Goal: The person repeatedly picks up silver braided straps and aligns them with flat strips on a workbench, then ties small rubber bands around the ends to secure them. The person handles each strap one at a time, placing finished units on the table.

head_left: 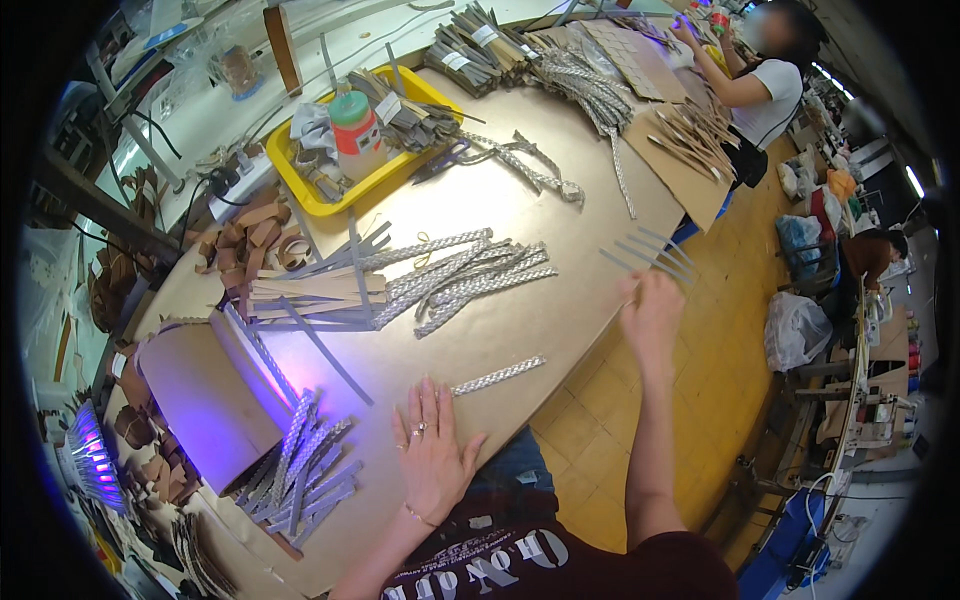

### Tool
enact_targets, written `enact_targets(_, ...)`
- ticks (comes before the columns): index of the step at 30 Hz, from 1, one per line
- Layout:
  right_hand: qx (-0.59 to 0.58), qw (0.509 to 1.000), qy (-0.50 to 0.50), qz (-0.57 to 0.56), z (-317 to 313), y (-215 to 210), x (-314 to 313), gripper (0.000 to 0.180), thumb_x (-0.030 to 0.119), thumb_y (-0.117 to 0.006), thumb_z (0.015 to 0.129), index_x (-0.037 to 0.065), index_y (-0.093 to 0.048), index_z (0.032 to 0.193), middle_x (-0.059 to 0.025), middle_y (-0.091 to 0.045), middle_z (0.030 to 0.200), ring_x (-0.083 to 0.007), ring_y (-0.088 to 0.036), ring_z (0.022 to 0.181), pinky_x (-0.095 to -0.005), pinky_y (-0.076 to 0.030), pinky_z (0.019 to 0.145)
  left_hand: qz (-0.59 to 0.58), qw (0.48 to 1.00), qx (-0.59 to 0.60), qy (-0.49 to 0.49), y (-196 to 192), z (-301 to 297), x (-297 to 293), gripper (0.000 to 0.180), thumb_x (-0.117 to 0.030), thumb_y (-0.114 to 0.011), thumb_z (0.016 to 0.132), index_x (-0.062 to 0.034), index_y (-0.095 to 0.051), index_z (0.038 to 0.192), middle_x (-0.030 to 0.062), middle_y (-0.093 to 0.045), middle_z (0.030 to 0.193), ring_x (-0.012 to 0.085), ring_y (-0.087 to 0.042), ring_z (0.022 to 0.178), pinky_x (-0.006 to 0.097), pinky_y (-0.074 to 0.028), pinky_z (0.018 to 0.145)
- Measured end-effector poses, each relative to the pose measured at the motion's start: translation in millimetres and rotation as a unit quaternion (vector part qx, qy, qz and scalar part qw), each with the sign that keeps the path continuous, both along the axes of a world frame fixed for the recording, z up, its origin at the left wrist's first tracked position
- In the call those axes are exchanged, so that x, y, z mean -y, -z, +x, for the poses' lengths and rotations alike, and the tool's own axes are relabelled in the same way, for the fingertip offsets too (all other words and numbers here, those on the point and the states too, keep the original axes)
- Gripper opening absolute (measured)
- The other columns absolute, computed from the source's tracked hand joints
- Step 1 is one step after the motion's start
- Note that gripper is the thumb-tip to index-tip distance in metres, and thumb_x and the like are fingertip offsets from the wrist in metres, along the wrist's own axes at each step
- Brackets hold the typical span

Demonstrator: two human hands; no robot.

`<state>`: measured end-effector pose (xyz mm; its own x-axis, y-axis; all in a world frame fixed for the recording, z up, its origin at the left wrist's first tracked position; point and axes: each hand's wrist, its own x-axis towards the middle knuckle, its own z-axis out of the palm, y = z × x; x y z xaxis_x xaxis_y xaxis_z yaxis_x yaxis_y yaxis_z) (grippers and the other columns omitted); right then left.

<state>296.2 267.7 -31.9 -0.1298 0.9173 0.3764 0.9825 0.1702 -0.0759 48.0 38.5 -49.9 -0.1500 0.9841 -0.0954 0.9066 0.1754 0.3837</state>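
The left hand (435, 455) is laid palm down on the table (585, 290), with its fingers (428, 402) stretched straight and kept close together, while the thumb is spread well out to the right. Nothing is seen to be grasped by it. The short silver braid (500, 375) is met at one end by the left index finger, and from there it is extended to the right and slightly away over the tabletop; whether that end is pressed beneath the finger cannot be told.

The right hand (652, 305) is raised beyond the table's near edge, farther out and to the right of the left fingers. Its fingers are curled in toward the thumb. Four grey strips (659, 257) are seen fanned side by side just past its knuckles, but whether they are gripped cannot be made out.

Beyond the left fingertips, a bundle of silver braids (480, 278) is laid out, and farther off a yellow tray (330, 207) is placed, with scissors (440, 163) beside it. To the left of the left fingers, more braided pieces (300, 475) are heaped near a curved brown sheet (205, 400).
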Motion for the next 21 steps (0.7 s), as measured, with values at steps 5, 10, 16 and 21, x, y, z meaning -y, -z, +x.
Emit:
enact_targets(5, -0.006, 0.988, 0.083, -0.127, 43.5, 2.5, -42.7, 0.034, 0.039, -0.055, 0.097, 0.007, -0.067, 0.102, -0.0129, -0.069, 0.083, -0.0357, -0.064, 0.080, -0.0443, -0.047, 0.080, 0.001, 1.000, 0.009, -0.030, -0.8, -2.5, 8.5, 0.083, -0.043, -0.063, 0.090, 0.0022, -0.029, 0.151, 0.0258, -0.020, 0.159, 0.0418, -0.015, 0.149, 0.057, -0.009, 0.119)
enact_targets(10, -0.005, 0.989, 0.060, -0.139, 11.2, -31.0, -24.8, 0.029, 0.031, -0.061, 0.095, 0.004, -0.068, 0.088, -0.0152, -0.067, 0.079, -0.0352, -0.064, 0.074, -0.0426, -0.047, 0.073, 0.114, 0.986, 0.118, -0.005, -6.1, -6.5, 26.5, 0.059, -0.029, -0.071, 0.087, -0.0036, -0.052, 0.137, 0.0224, -0.046, 0.145, 0.0381, -0.045, 0.132, 0.052, -0.031, 0.110)
enact_targets(16, -0.139, 0.933, -0.254, -0.216, -54.4, -86.8, 45.5, 0.014, 0.018, -0.070, 0.088, 0.005, -0.068, 0.083, -0.0087, -0.064, 0.079, -0.0277, -0.061, 0.075, -0.0368, -0.042, 0.073, 0.063, 0.838, 0.531, -0.108, -21.4, 1.5, 14.2, 0.036, -0.011, -0.070, 0.090, -0.0029, -0.062, 0.124, 0.0153, -0.063, 0.124, 0.0236, -0.067, 0.098, 0.036, -0.051, 0.088)
enact_targets(21, -0.192, 0.820, -0.374, -0.388, -78.2, -105.2, 78.6, 0.015, 0.022, -0.072, 0.087, 0.008, -0.069, 0.083, -0.0033, -0.061, 0.075, -0.0229, -0.058, 0.077, -0.0344, -0.038, 0.081, 0.100, 0.636, 0.726, -0.242, -29.8, -16.1, 3.8, 0.027, -0.006, -0.067, 0.094, 0.0048, -0.061, 0.118, 0.0084, -0.068, 0.096, 0.0128, -0.065, 0.090, 0.026, -0.052, 0.083)
